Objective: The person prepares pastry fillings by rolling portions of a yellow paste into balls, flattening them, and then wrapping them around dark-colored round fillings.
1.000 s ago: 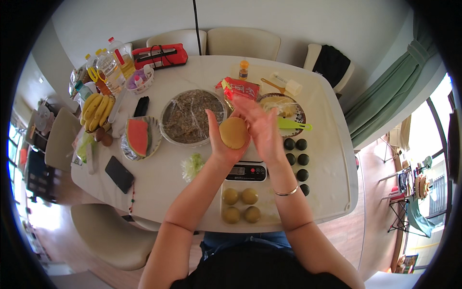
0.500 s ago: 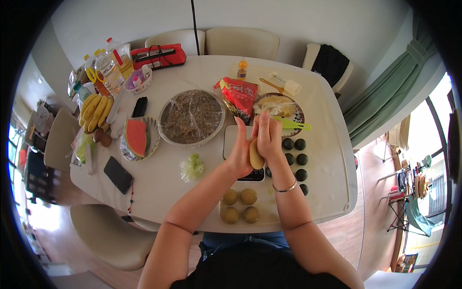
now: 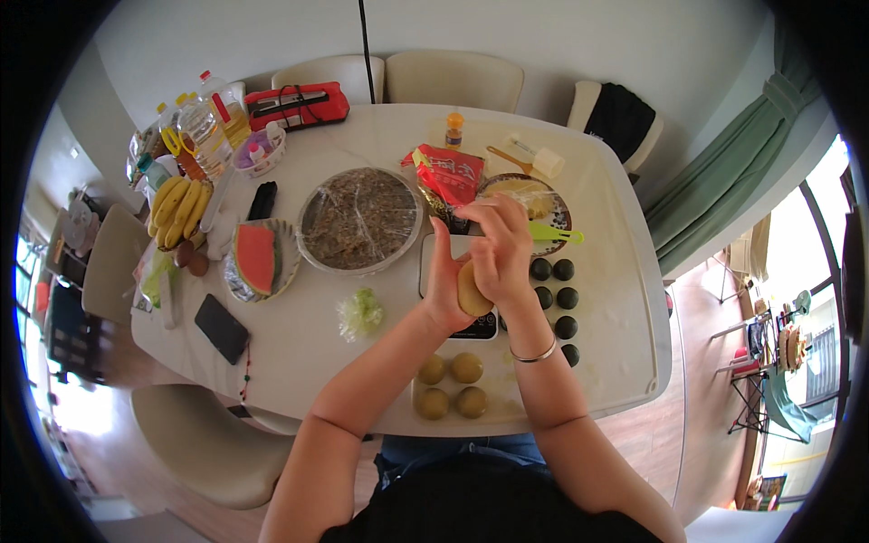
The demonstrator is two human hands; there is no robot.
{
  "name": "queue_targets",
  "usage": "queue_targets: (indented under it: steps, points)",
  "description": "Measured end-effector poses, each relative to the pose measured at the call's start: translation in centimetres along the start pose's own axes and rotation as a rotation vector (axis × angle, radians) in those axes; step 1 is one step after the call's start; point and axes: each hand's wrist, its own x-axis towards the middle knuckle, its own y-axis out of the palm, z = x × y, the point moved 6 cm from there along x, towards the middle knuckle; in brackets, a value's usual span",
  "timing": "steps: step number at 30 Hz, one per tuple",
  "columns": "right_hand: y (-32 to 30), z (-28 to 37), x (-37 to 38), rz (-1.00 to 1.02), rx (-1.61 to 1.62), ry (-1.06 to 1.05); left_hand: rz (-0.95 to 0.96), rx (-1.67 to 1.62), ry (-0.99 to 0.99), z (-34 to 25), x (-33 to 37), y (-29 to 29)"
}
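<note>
Tan dough (image 3: 472,291); olive balls (image 3: 467,366); dark-green balls (image 3: 567,298); red packet (image 3: 453,172); brown-patterned plate rim (image 3: 567,214).

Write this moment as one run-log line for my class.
left hand: cups yellow dough piece; right hand: touches same piece; beneath: digital kitchen scale; right side: dark green balls; near edge: four yellowish balls

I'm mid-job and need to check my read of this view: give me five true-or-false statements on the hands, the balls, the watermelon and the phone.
1. The left hand and the right hand both touch the yellow dough piece. True.
2. There are six yellow-brown balls in view. False: there are four, in two rows of two.
3. Several dark green balls lie to the right of the right hand. True.
4. The watermelon piece lies to the left of the film-covered bowl. True.
5. The dark phone lies right of the dark green balls. False: it lies well to their left.
</note>
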Motion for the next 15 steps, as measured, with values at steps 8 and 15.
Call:
queue_targets:
  steps: [8,15]
  points:
    - [-0.6,-0.1,0.2,-0.007,-0.347,0.270,-0.099,0.341,0.071,0.0,0.5,1.6]
    - [-0.2,-4.3,-1.9,-0.164,0.720,1.084,-0.027,-0.159,-0.029,0.8,0.4,-1.0]
